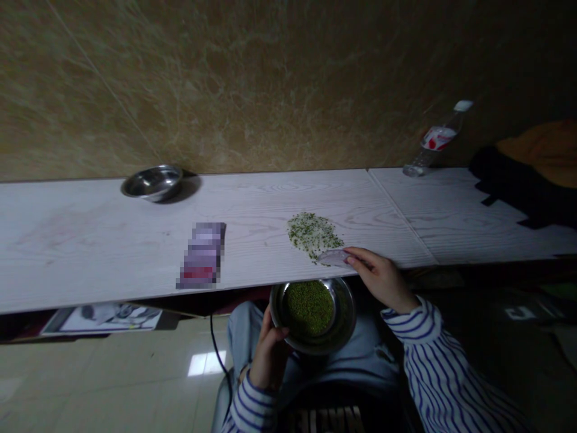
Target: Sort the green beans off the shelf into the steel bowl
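My left hand (271, 346) grips the near-left rim of a metal bowl (345, 313), held above my lap just below the table edge. Inside the bowl lie small green mung beans (310, 308). In my right hand (376, 276), pinched between thumb and fingers, is a clear plastic scoop-like piece (333, 258); its exact kind is hard to make out. The piece rests at the near edge of a spread pile (312, 232) of green beans mixed with white grains on the table. Part of the bowl's far rim is hidden by the table edge.
A second metal bowl (153, 183) sits at the back left of the white table (252, 198). Nearer stands out a blurred purple flat item (201, 255). At the back right are a plastic bottle (436, 139) and a dark and orange bundle (536, 168).
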### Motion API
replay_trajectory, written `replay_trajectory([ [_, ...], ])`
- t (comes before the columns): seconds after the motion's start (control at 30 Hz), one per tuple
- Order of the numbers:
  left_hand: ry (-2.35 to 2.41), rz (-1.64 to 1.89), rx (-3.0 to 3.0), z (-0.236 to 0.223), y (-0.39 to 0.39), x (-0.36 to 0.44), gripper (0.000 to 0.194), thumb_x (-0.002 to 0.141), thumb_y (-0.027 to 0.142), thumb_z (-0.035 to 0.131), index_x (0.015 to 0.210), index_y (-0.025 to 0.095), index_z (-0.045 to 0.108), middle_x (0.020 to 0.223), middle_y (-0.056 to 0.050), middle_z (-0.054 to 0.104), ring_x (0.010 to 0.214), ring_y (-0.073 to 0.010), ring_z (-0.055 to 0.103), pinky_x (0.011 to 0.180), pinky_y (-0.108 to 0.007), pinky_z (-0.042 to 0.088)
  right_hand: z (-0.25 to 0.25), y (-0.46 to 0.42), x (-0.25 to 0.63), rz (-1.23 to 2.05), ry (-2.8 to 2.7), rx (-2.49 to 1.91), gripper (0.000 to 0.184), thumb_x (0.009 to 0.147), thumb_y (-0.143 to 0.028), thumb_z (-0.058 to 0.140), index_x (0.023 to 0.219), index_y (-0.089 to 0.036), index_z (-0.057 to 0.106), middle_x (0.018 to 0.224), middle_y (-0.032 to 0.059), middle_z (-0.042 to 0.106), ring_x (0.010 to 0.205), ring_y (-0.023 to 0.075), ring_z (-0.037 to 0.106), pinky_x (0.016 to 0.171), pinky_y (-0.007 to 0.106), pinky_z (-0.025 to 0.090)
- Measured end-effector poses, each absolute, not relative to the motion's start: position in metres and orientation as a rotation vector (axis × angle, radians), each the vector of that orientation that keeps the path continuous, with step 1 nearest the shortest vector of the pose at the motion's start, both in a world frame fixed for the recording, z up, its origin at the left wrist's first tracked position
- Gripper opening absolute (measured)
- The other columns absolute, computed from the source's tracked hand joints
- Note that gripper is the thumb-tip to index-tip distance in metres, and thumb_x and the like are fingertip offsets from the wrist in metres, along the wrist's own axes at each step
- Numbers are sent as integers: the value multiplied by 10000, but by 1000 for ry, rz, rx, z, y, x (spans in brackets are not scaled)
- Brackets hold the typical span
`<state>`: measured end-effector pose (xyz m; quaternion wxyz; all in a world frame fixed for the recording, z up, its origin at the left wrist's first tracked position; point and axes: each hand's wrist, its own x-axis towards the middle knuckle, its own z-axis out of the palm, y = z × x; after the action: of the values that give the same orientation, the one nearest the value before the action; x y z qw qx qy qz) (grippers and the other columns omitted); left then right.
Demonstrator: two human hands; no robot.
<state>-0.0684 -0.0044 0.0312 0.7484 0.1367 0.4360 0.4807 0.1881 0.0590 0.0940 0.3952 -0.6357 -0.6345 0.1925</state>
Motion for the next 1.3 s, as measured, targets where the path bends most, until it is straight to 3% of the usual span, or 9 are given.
replay_trajectory([
  [0.23,944,1047,322,32,-5,-69,867,700,281,651,1536,305,423,1359,-90,672,1215,-367,615,886,-432,548,93,62,186,459,-1635,-1609,309,923,-329,565,1123,-219,774,1140,78,793,1066,254,744,958,390,596],
  [0.63,911,1083,292,34,-4,-69,839,671,247,682,1489,317,510,1268,-71,717,1192,-384,626,920,-468,536,99,64,170,532,-1700,-1560,295,925,-299,562,1119,-222,770,1125,69,797,1041,238,749,946,377,599],
  [0.97,856,1073,272,41,-3,-66,736,663,210,725,1385,300,616,1305,-75,711,1275,-375,574,999,-464,499,104,49,172,627,-1710,-1590,296,909,-317,584,1111,-222,779,1100,71,803,1012,238,757,929,375,607],
  [1.13,849,1055,278,30,-3,-69,800,669,211,732,1445,299,558,1279,-79,702,1178,-353,614,967,-471,502,95,49,182,558,-1555,-1644,316,892,-360,597,1119,-230,776,1115,85,797,1027,255,753,941,405,601],
  [1.3,828,1075,270,28,-3,-70,826,677,217,720,1475,319,532,1359,-84,667,1268,-371,564,975,-469,494,90,49,188,569,-1442,-1681,359,870,-409,610,1123,-204,762,1037,110,806,912,261,769,825,400,627],
])
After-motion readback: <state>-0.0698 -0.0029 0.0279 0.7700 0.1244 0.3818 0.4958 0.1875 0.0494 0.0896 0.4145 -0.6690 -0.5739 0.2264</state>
